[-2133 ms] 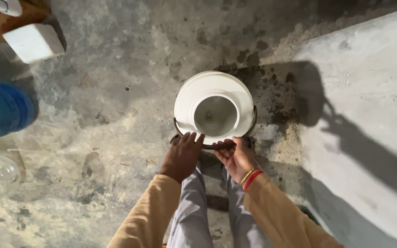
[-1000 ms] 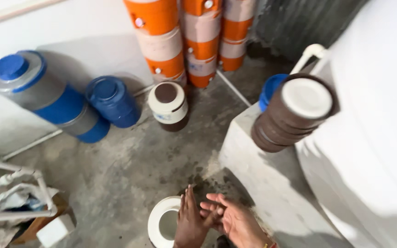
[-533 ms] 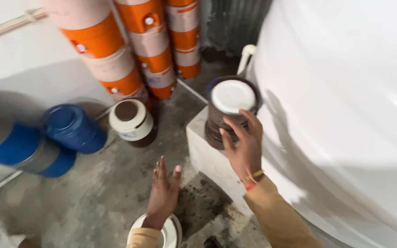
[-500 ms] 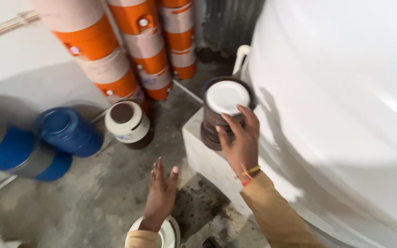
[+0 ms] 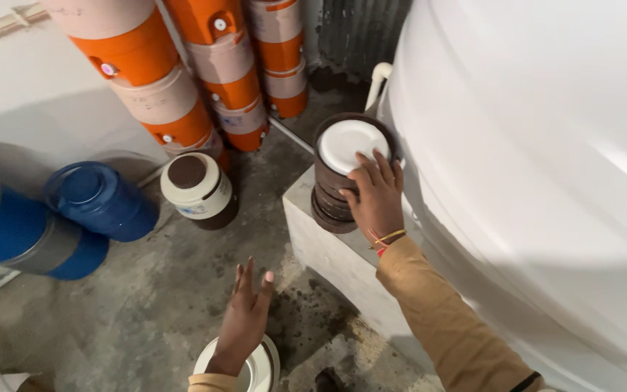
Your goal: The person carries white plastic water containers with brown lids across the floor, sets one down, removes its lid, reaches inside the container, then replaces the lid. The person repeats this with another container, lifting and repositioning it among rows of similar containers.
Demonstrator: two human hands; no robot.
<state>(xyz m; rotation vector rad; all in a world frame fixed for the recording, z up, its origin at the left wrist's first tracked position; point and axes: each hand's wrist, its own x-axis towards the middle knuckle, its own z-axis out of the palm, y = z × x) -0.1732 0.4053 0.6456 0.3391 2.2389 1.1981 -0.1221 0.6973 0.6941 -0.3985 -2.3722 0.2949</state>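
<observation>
Brown lids stack [image 5: 342, 181] on concrete ledge [image 5: 328, 250], right hand [image 5: 375, 196] grip closed on it, left hand [image 5: 248, 319] grip open

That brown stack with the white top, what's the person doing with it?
The person's right hand is laid on a stack of brown lids with a white top, which sits on a concrete block beside a huge white tank. Their left hand hovers open over a white container on the floor. Orange coolers, a blue jug and a brown-capped cooler stand nearby.
</observation>
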